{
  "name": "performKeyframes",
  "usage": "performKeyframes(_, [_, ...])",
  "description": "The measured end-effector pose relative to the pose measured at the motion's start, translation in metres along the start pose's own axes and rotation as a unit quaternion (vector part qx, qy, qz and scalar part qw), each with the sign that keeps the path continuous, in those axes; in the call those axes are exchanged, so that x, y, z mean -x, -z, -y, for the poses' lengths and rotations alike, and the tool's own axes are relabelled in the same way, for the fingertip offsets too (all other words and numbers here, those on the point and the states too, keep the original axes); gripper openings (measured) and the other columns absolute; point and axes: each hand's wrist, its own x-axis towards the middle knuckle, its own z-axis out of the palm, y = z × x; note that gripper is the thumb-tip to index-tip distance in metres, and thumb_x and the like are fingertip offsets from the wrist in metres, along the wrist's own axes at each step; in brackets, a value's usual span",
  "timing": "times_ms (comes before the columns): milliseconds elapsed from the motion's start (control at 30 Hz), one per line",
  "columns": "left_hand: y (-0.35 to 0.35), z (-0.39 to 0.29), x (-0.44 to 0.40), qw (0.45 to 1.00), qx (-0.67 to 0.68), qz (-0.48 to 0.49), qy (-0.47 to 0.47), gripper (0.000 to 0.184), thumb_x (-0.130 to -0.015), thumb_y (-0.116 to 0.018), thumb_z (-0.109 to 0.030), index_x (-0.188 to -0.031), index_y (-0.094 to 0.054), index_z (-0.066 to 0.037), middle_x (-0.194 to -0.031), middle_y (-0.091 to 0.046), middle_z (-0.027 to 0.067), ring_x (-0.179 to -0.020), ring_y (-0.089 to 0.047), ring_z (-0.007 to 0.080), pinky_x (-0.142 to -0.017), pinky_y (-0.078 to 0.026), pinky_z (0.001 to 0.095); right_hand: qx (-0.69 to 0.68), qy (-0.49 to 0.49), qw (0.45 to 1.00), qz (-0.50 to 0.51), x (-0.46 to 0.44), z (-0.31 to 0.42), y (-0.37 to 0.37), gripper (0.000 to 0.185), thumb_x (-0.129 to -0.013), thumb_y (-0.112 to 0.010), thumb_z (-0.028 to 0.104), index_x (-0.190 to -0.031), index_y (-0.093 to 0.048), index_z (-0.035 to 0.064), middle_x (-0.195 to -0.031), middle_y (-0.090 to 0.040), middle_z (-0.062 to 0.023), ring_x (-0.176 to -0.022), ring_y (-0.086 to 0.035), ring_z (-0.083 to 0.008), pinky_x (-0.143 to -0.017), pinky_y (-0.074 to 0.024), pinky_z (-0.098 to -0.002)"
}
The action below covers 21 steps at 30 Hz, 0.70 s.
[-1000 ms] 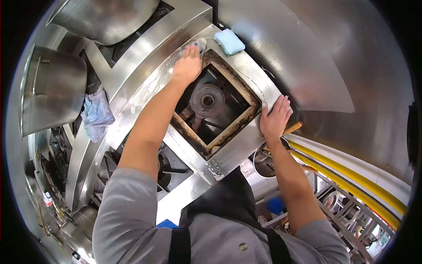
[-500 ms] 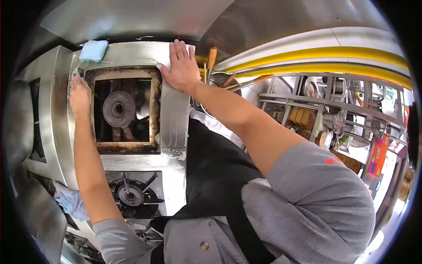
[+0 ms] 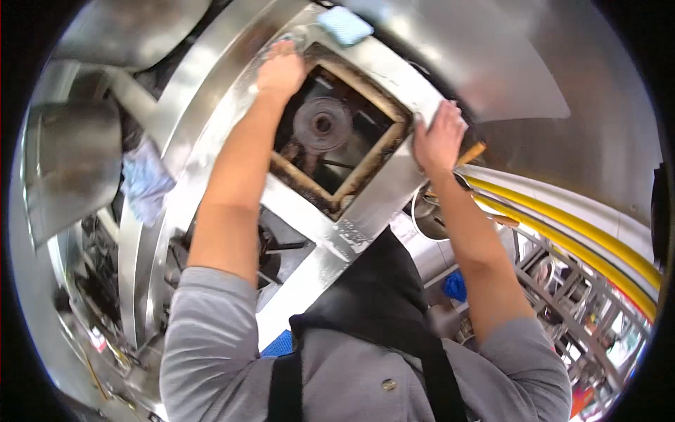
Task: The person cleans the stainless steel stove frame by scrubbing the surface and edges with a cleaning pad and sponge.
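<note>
My left hand [image 3: 281, 70] presses on the far left of the steel stove top [image 3: 383, 172], beside the square burner opening. Its fingers are bent over a greyish scrubbing pad [image 3: 291, 42], partly hidden and blurred. My right hand [image 3: 441, 139] rests on the stove's right corner with its fingers stretched out, holding nothing. Between the hands lies the opening's scorched square frame [image 3: 369, 167], with a round burner [image 3: 322, 124] inside. A light blue sponge [image 3: 344, 27] sits on the back ledge. Whitish suds [image 3: 355, 235] streak the steel near the front corner.
A second burner with a grate [image 3: 271, 250] is nearer my body. A bluish cloth [image 3: 146, 181] hangs at the left, close to a large metal pan [image 3: 74, 169]. Wooden-handled tools and a round pot [image 3: 430, 214] stand right of the stove. Yellow pipes [image 3: 562, 225] run along the wall.
My view has turned, so the stove now appears tilted and further right. My left hand has moved to the far left corner of the frame. My right hand still rests on the stove edge.
</note>
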Motion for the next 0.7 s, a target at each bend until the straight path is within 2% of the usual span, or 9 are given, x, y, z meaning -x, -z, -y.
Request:
performKeyframes(33, [0.011, -0.004, 0.011, 0.998, -0.01, -0.053, -0.024, 0.041, -0.103, -0.041, -0.026, -0.133, -0.052, -0.002, -0.138, -0.057, 0.0219, -0.13, -0.054, 0.0352, -0.098, -0.053, 0.0464, -0.007, 0.003, 1.0, -0.004, 0.002, -0.001, -0.001, 0.08, -0.099, -0.049, 0.047, -0.155, -0.023, -0.0038, -0.163, -0.025, -0.0222, -0.153, -0.02, -0.0354, -0.125, -0.0117, -0.0504])
performKeyframes(67, [0.023, -0.003, 0.026, 0.999, 0.007, 0.031, 0.002, 0.045, -0.103, -0.041, -0.028, -0.138, -0.049, -0.002, -0.142, -0.055, 0.0195, -0.131, -0.054, 0.0337, -0.1, -0.053, 0.0449, -0.011, 0.007, 1.0, -0.01, 0.001, -0.003, -0.004, 0.079, -0.1, -0.049, 0.047, -0.156, -0.024, -0.0027, -0.163, -0.025, -0.0218, -0.153, -0.019, -0.0352, -0.125, -0.0113, -0.0503])
performKeyframes(133, [0.022, 0.015, 0.067, 0.997, 0.007, 0.074, 0.037, 0.054, -0.102, -0.041, -0.029, -0.149, -0.043, -0.003, -0.159, -0.037, 0.0166, -0.143, -0.042, 0.0319, -0.113, -0.043, 0.0436, -0.019, 0.011, 1.0, -0.013, 0.002, -0.002, -0.006, 0.078, -0.099, -0.05, 0.047, -0.156, -0.024, -0.0007, -0.163, -0.025, -0.0211, -0.153, -0.02, -0.0349, -0.125, -0.0114, -0.0496])
performKeyframes(267, [0.027, 0.027, 0.081, 0.994, 0.014, 0.104, 0.042, 0.055, -0.101, -0.041, -0.026, -0.15, -0.04, -0.001, -0.158, -0.037, 0.018, -0.144, -0.04, 0.0318, -0.115, -0.04, 0.0426, -0.011, 0.007, 1.0, -0.021, 0.001, -0.004, -0.008, 0.079, -0.097, -0.053, 0.045, -0.156, -0.025, 0.0, -0.162, -0.026, -0.0209, -0.152, -0.021, -0.0354, -0.124, -0.0121, -0.0496])
performKeyframes(333, [0.014, 0.017, 0.049, 0.998, -0.04, 0.045, 0.034, 0.052, -0.104, -0.039, -0.031, -0.146, -0.046, -0.002, -0.153, -0.045, 0.0183, -0.141, -0.045, 0.0321, -0.111, -0.045, 0.0441, -0.014, 0.008, 1.0, -0.018, 0.001, -0.001, -0.005, 0.079, -0.097, -0.053, 0.045, -0.156, -0.025, 0.0, -0.162, -0.026, -0.0208, -0.152, -0.022, -0.0357, -0.124, -0.0127, -0.0505])
performKeyframes(467, [0.001, 0.006, -0.003, 0.999, -0.008, 0.003, 0.043, 0.049, -0.104, -0.038, -0.031, -0.141, -0.05, -0.001, -0.149, -0.049, 0.0203, -0.138, -0.047, 0.0341, -0.112, -0.043, 0.0454, -0.003, 0.012, 1.0, -0.019, 0.001, -0.003, -0.007, 0.078, -0.099, -0.053, 0.045, -0.156, -0.025, 0.0, -0.163, -0.026, -0.0208, -0.152, -0.021, -0.0353, -0.124, -0.0135, -0.0507])
performKeyframes(567, [0.023, 0.019, 0.052, 0.999, 0.039, -0.004, 0.023, 0.049, -0.104, -0.041, -0.029, -0.142, -0.048, 0.0, -0.148, -0.05, 0.0214, -0.137, -0.049, 0.0345, -0.11, -0.045, 0.0453, -0.006, 0.021, 1.0, -0.021, 0.001, -0.002, -0.005, 0.078, -0.099, -0.052, 0.045, -0.156, -0.025, -0.0007, -0.162, -0.026, -0.0213, -0.152, -0.021, -0.036, -0.124, -0.0137, -0.0511])
performKeyframes(633, [0.023, 0.037, 0.097, 0.999, 0.006, 0.037, 0.038, 0.057, -0.103, -0.041, -0.031, -0.147, -0.042, 0.004, -0.154, -0.042, 0.0236, -0.144, -0.041, 0.036, -0.119, -0.035, 0.0428, -0.008, 0.026, 0.999, -0.024, 0.001, -0.004, -0.004, 0.079, -0.099, -0.052, 0.045, -0.156, -0.025, -0.0009, -0.162, -0.026, -0.0215, -0.152, -0.021, -0.0362, -0.124, -0.0137, -0.0513])
performKeyframes(700, [0.031, 0.037, 0.102, 0.995, 0.021, 0.061, 0.071, 0.057, -0.102, -0.041, -0.03, -0.147, -0.042, 0.005, -0.154, -0.042, 0.0234, -0.144, -0.04, 0.0355, -0.119, -0.034, 0.043, -0.008, 0.017, 1.0, -0.019, 0.002, -0.001, -0.003, 0.079, -0.098, -0.052, 0.046, -0.156, -0.025, -0.0012, -0.162, -0.026, -0.022, -0.152, -0.022, -0.0363, -0.124, -0.0134, -0.0512])
